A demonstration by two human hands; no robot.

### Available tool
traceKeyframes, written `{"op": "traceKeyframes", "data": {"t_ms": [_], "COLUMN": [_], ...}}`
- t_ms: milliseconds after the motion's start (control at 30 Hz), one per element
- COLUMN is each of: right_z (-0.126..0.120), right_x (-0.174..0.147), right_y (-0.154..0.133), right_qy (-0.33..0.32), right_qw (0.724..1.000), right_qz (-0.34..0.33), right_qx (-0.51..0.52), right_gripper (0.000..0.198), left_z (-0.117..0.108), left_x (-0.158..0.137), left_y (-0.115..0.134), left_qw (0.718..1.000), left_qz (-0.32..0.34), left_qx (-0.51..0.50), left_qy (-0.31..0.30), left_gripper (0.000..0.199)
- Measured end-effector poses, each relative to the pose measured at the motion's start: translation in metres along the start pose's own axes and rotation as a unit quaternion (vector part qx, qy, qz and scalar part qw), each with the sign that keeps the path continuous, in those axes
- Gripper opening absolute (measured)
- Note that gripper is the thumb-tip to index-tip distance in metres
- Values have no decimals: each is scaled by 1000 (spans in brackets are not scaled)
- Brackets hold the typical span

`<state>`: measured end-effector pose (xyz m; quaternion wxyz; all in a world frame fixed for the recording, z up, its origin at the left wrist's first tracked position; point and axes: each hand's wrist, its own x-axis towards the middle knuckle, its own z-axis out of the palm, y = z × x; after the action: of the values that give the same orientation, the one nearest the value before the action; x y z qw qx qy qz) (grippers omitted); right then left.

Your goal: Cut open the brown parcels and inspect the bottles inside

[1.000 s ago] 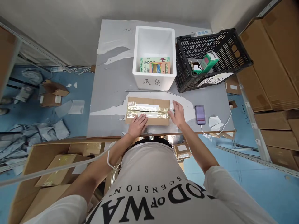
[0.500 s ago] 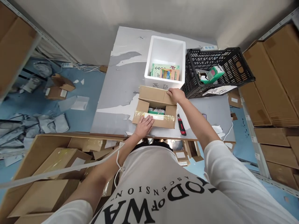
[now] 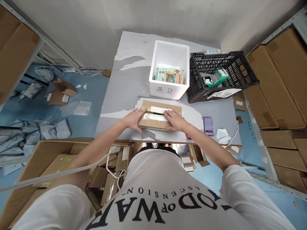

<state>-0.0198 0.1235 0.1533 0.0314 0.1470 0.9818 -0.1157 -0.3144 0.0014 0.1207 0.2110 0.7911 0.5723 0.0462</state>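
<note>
On the table lies a small cardboard box (image 3: 155,124) with its flaps folded down. Clear tape and a white label run along its top, and a narrow dark gap shows between the flaps. My left hand (image 3: 134,119) grips the left end, thumb on the near side and fingers on the top. Over the right part, my right hand (image 3: 176,121) is pressed with its fingers on the top and its thumb on the near side. A red and black utility knife (image 3: 188,137) is mostly hidden beneath my right forearm.
A white foam box (image 3: 169,91) with colourful packets stands behind the cardboard box. Right of it is a black plastic crate (image 3: 220,91) holding green cartons. A phone (image 3: 208,126) and crumpled paper (image 3: 223,135) lie at the right. A large carton (image 3: 48,145) of boxes stands front left.
The raised far flap has come down, covering the box's contents. My left hand has moved to the left end, and my right hand has come down and nearer onto the top.
</note>
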Motion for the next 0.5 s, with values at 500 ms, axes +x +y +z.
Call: {"op": "traceKeyframes", "data": {"t_ms": [500], "right_z": [0], "right_x": [-9], "right_y": [-45], "right_qy": [-51], "right_qw": [981], "right_qz": [171], "right_qx": [-72], "right_gripper": [34], "left_z": [5], "left_x": [22], "left_y": [-35], "left_qw": [995], "left_qz": [49], "left_qx": [81], "left_qy": [-19], "left_gripper": [145]}}
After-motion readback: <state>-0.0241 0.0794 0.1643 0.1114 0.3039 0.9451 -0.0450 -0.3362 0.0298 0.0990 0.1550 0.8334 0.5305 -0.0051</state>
